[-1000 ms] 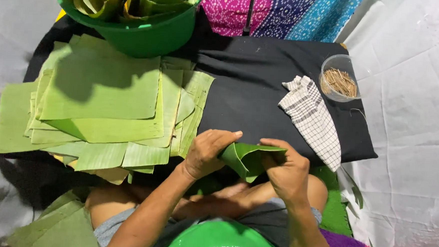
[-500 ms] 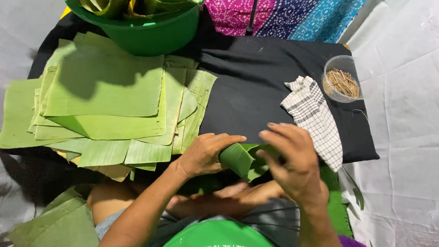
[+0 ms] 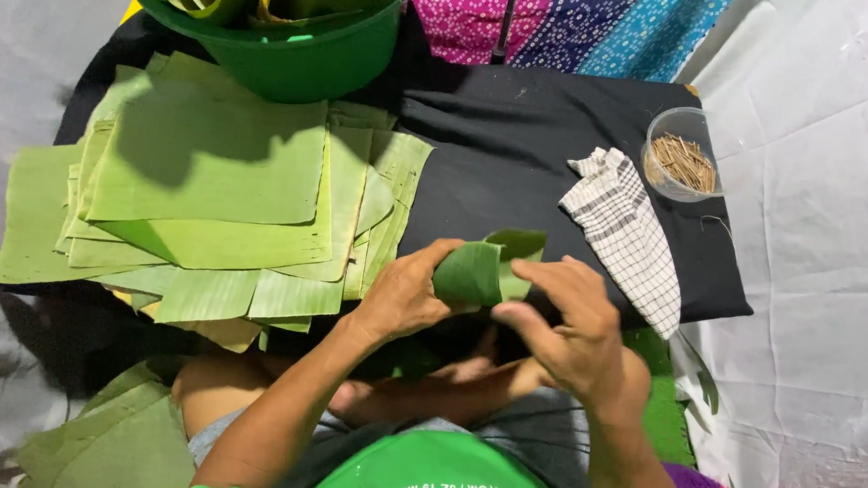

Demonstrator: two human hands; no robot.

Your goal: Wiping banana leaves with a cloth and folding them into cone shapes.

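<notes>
At the lower centre of the frame, both hands work a folded leaf (image 3: 474, 272) over a black cloth (image 3: 518, 149).

The left hand (image 3: 403, 297) grips the leaf's left end, fingers curled around it and thumb on top; the right hand (image 3: 570, 332) sits just beside the leaf's right edge, thumb and fingertips drawn together, though what they pinch cannot be told. The leaf is bent into a curve, its far corner standing up near mid-frame. To the left, a stack of flat leaves (image 3: 209, 193) covers the cloth's left half, touching the left hand's wrist side. A green tub (image 3: 295, 63) of rolled leaves stands at the upper left, overlapping the stack's top. Right of the hands lies a checked rag (image 3: 628, 234), and beyond it, at the upper right, a clear cup (image 3: 684, 158) of thin sticks. The right hand hides the cloth's near edge.
</notes>
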